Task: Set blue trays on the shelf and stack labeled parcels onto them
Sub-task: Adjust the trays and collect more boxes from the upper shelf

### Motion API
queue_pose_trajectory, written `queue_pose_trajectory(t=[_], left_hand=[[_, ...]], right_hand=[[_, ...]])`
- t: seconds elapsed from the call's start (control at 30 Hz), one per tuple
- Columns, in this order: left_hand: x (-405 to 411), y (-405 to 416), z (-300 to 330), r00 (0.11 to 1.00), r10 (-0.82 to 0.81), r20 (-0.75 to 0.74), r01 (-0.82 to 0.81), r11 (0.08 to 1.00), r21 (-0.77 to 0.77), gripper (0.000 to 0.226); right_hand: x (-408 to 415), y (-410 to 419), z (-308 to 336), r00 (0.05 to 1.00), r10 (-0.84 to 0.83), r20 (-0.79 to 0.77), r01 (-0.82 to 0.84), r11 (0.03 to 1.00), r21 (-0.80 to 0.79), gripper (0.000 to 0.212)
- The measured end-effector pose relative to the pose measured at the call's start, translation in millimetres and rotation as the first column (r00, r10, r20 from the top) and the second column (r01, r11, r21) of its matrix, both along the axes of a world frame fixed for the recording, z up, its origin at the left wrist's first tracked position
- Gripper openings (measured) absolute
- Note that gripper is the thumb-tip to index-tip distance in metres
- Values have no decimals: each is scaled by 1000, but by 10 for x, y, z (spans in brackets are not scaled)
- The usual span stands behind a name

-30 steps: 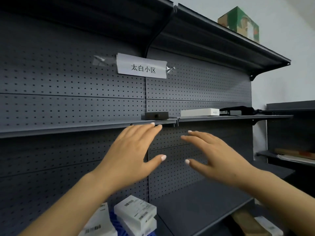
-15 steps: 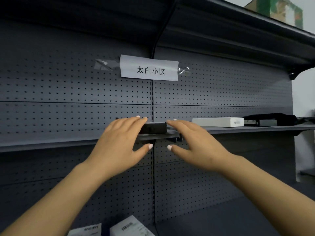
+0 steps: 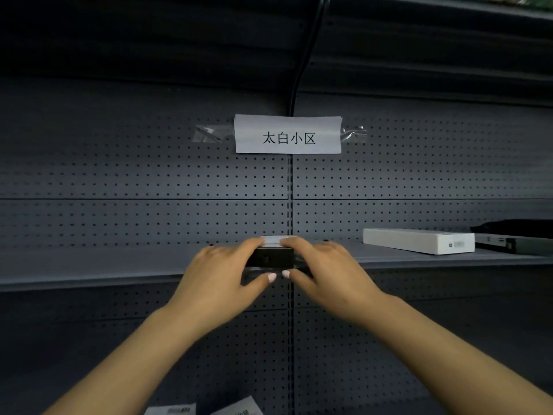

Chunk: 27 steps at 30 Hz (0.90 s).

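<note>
The small dark parcel [image 3: 270, 256] now sits between our left hand [image 3: 223, 275] and right hand [image 3: 326, 274], both closing on its ends at the shelf [image 3: 119, 265] edge; a second ago they hovered below. Right of them lies a white box [image 3: 419, 241]. No blue trays in sight.

Two bare hands, left hand [image 3: 220, 277] and right hand [image 3: 326, 274], are showing. One small black box [image 3: 270, 257], one long white box [image 3: 419, 241], one white paper sign [image 3: 288, 134] and two white labelled parcels [image 3: 170, 410] [image 3: 236, 407] are appearing.
</note>
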State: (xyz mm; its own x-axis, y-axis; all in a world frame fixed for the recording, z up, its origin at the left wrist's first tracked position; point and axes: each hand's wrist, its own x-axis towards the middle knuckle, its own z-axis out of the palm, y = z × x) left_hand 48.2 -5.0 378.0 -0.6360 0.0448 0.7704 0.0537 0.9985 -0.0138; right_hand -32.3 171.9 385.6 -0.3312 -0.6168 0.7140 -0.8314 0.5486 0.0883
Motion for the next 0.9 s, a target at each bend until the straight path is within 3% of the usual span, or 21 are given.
queue_pose_trajectory(t=[0.27, 0.47, 0.77, 0.9], left_hand=[[47, 204, -29, 995, -78, -59, 83, 993, 87, 54], [88, 449, -55, 987, -158, -18, 158, 968, 195, 55], [230, 882, -300, 946, -323, -25, 324, 941, 104, 61], [374, 930, -539, 917, -375, -134, 381, 924, 23, 63]], right_hand=[[35, 236, -59, 994, 105, -3, -105, 987, -120, 44], [129, 500, -174, 992, 120, -42, -125, 982, -141, 41], [324, 970, -502, 986, 161, -39, -165, 961, -223, 46], [540, 1119, -721, 982, 183, -50, -189, 951, -243, 48]])
